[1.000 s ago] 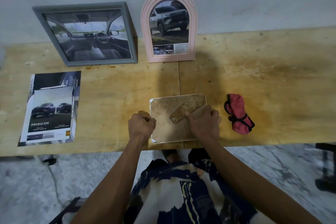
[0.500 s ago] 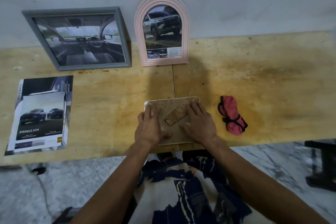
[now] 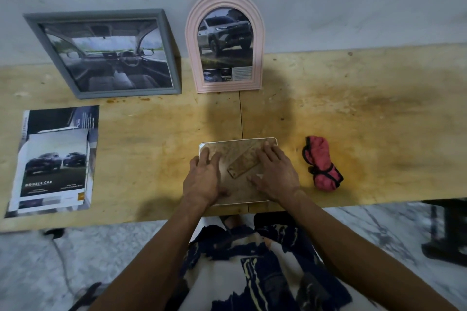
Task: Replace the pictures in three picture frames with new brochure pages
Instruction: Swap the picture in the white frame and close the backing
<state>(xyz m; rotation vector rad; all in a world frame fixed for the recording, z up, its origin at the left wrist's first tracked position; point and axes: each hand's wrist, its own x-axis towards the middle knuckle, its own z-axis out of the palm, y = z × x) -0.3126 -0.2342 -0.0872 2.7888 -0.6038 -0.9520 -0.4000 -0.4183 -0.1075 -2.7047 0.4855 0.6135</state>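
Fingers (image 3: 267, 156) of both hands are laid flat and spread on the back of a face-down frame (image 3: 225, 151), nothing gripped. Its stand flap (image 3: 243, 163) is seen running diagonally between the left hand (image 3: 203, 179) and right hand (image 3: 274, 177), nearer the right. Brochure pages (image 3: 54, 159) are noted well apart, left on the bench (image 3: 353, 121).

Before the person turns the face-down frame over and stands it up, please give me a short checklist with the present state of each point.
1. Both hands on face-down frame: left hand and right hand lie flat on its back: ok.
2. Stand flap lies flat on the back: ok.
3. Back board locked in: cannot tell.
4. New page inside: cannot tell, the front is hidden.
5. Free spot at the wall, right of pink arched frame: ok.
6. Red cloth apart from the frame: ok.
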